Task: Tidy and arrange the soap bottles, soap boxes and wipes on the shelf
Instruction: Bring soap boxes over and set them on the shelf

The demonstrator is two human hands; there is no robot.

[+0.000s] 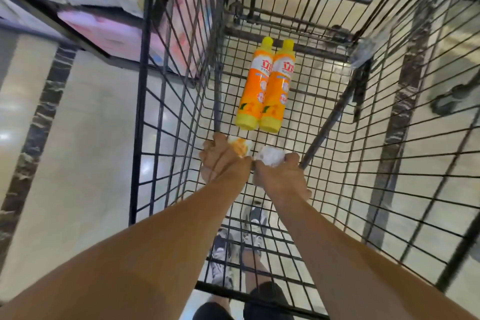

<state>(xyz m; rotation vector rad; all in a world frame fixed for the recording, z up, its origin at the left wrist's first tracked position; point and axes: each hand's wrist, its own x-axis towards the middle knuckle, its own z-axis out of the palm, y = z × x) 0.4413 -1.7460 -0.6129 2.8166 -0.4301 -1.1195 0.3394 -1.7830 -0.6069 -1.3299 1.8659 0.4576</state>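
Wire shopping trolley (pixel 181 101), black mesh, viewed from above, both forearms reaching down into its basket. Left hand (pixel 220 161): knuckles up, fingers curled round a small pack with orange and white print (pixel 240 147), which juts out past the thumb side; whether it is a wipes pack or a soap box cannot be told through the blur. Right hand (pixel 281 176): close beside the left, almost touching it at the thumbs, fingers curled over a white crumpled-looking pack (pixel 270 156) that shows above the knuckles; its kind likewise unclear. Both wrists straight, arms converging from the lower corners toward the basket's middle. Two orange soap bottles (pixel 267 86), yellow caps and yellow bases, lying flat side by side and touching on the basket floor, caps toward the far end, just beyond the hands. Shelf (pixel 85 41), dark-edged, at upper left beside the trolley, carrying blurred pink and pale packages (pixel 109 31). Pale tiled floor (pixel 78 138) with dark marbled strips beneath; the person's shoes (pixel 233 249) visible through the mesh
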